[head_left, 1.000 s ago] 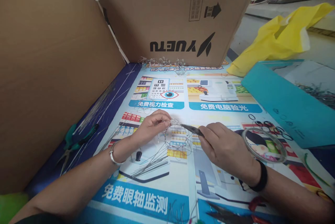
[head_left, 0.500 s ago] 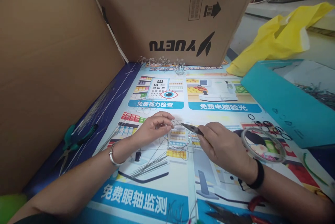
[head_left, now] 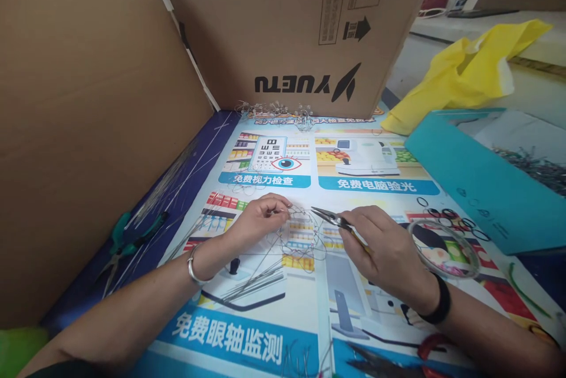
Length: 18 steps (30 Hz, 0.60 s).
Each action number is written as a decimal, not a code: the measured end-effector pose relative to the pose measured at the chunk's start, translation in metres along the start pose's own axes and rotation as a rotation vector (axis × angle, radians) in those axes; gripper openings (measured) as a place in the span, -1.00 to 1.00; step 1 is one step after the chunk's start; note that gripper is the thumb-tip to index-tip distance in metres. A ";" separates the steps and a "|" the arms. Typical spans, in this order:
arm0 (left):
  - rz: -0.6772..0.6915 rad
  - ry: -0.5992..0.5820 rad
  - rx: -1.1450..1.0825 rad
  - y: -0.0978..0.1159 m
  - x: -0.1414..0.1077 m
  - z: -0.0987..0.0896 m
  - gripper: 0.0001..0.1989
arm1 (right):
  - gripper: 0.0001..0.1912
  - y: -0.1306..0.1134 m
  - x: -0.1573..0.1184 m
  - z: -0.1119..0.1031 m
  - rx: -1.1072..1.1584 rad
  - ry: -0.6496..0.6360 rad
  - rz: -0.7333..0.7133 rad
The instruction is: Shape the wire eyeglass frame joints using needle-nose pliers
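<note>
My left hand (head_left: pixel 263 216) pinches the upper left edge of a thin, ring-shaped wire piece (head_left: pixel 315 237) with twisted loops round it. My right hand (head_left: pixel 375 239) is closed round a pair of needle-nose pliers (head_left: pixel 338 220). Their dark jaws point left, close to the top right of the wire piece; whether they touch it I cannot tell. Below my left hand, several straight wires (head_left: pixel 254 286) lie on the printed sheet (head_left: pixel 305 325). At the bottom edge lie some short bent wires (head_left: pixel 300 359).
Cardboard panels (head_left: pixel 309 24) stand at the left and back. Teal-handled pliers (head_left: pixel 119 242) lie left beside long wires. On the right are a clear round dish (head_left: pixel 469 275), black rings (head_left: pixel 448 213), a blue box (head_left: pixel 469 183) and a yellow bag (head_left: pixel 451 83). Red-handled scissors (head_left: pixel 380 363) lie in front.
The pliers have drawn slightly away from the wire piece and turned in my right hand, showing more of their joint and handle. My left hand keeps its pinch.
</note>
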<state>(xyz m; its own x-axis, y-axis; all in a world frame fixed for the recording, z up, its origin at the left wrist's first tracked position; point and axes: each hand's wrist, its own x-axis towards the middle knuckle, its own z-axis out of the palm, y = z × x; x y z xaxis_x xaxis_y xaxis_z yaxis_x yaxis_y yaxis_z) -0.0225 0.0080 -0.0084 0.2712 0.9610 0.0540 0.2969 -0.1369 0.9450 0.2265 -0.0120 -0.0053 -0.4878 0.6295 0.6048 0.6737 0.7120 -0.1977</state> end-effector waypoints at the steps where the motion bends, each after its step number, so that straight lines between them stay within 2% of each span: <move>1: -0.002 0.002 0.004 0.000 0.000 0.000 -0.90 | -0.79 -0.001 0.001 -0.001 0.007 0.003 -0.013; 7: 0.000 0.000 -0.023 -0.001 0.000 0.002 -0.90 | -0.78 -0.008 0.010 0.001 -0.132 -0.154 -0.076; 18: 0.028 0.004 0.010 0.004 0.001 0.008 -0.88 | -0.80 -0.016 0.016 0.003 -0.315 -0.224 -0.096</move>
<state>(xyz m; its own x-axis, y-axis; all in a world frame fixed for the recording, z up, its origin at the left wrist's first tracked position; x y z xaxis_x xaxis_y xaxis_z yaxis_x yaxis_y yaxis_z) -0.0140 0.0070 -0.0069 0.2761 0.9576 0.0818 0.2981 -0.1662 0.9399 0.2059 -0.0128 0.0046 -0.6424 0.6416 0.4191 0.7394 0.6626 0.1189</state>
